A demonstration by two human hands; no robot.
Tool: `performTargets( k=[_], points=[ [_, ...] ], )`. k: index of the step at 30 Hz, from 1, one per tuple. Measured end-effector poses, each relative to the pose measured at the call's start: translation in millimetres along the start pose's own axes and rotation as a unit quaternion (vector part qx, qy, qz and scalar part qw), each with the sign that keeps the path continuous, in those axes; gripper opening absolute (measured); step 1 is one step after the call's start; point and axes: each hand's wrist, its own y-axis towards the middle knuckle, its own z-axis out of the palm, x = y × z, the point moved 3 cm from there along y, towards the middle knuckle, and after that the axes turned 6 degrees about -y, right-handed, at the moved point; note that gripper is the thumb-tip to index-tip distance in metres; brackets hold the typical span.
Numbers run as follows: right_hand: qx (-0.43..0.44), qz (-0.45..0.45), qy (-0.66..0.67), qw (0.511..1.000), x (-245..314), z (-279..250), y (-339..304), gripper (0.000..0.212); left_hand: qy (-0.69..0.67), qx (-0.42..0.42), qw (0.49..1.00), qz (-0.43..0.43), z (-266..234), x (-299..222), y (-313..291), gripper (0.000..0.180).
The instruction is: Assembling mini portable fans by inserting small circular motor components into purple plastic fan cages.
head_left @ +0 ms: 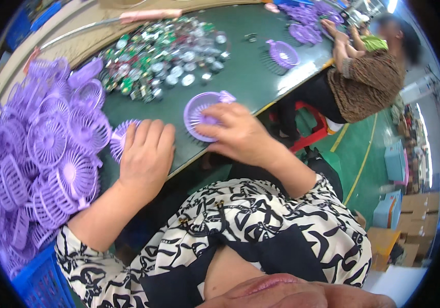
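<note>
Purple grille [194, 115] lies under curled right fingers [223, 114], another grille [118, 142] under left fingers [150, 136], both grips unclear.

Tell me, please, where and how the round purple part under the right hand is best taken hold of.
The round purple part is probably best pinched at its left rim by the left hand, once free, coming from the left: that curved edge is bare, while the right hand covers much of the right side.
</note>
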Motion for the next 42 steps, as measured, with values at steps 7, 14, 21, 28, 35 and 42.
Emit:
performTargets(
  k=[7,14,21,28,35,42],
  points=[
    [-0.137,0.021,0.075,0.988,-32.7,-0.7,15.0,0.034,0.016,0.04,0.998,0.036,17.7,0.9,-12.4,0.051],
    [-0.121,0.367,-0.022,0.922,-172.3,16.3,41.2,0.047,-0.023,0.014,0.997,0.066,7.7,-10.4,-6.6,0.031],
    [-0.112,0.369,0.066,0.92,-182.9,37.5,84.1,0.027,-0.01,0.024,1.0,0.0,4.9,-6.1,-5.9,0.048],
    [-0.319,0.238,0.079,0.914,-139.1,-2.4,63.2,0.01,0.014,0.036,0.999,-0.009,7.2,-3.2,-5.7,0.053],
    [-0.052,0.113,-0.115,0.986,-60.3,21.6,21.4,0.019,-0.046,0.032,0.997,0.045,1.3,-9.3,-2.1,0.052],
    [-0.049,0.194,-0.072,0.977,-42.3,0.1,-7.1,0.036,-0.095,0.055,0.993,0.045,-2.3,-9.2,-4.2,0.055]
  ],
)
